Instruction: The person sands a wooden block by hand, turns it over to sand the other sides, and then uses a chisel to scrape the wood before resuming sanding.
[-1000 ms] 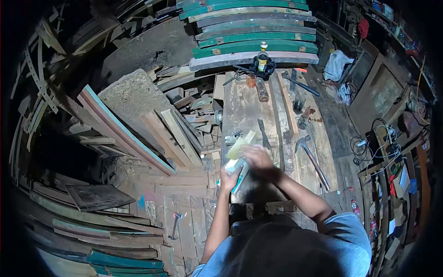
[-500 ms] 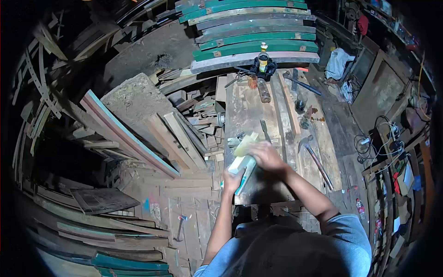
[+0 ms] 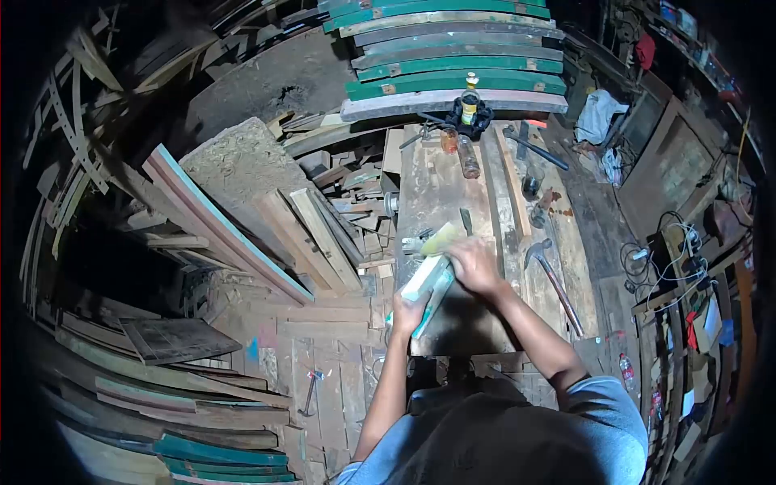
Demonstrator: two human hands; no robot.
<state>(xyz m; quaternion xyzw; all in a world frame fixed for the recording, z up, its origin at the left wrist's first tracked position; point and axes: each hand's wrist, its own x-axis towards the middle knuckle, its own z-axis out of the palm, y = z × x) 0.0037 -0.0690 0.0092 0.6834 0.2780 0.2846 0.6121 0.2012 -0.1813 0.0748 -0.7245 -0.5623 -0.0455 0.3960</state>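
Note:
My left hand (image 3: pixel 407 311) is closed around the near end of a wooden block (image 3: pixel 425 277) with a pale top and turquoise paint on its side. It is held at a slant above the workbench (image 3: pixel 432 194). At the far end of the block, my right hand (image 3: pixel 475 265) is closed on a yellowish sheet (image 3: pixel 440 240) that looks like sandpaper. The sheet lies against the wood, partly covered by my fingers. Just beyond it, a dark flat blade-like tool (image 3: pixel 466 220) rests on the bench. To the right of my right hand is a claw hammer (image 3: pixel 553 283).
Bottles (image 3: pixel 468 158) and a glass (image 3: pixel 531 186) stand farther up the bench. Green-painted boards (image 3: pixel 461 85) are stacked beyond it. Long planks (image 3: pixel 242 234) lean on the left, with wood scraps (image 3: pixel 364 218) beside the bench. Cables (image 3: pixel 675 242) hang at right.
My right hand has shifted slightly right and turned, with the yellowish sheet drawn toward the block's far end. More of the block's pale top shows. The whole view has shifted a little.

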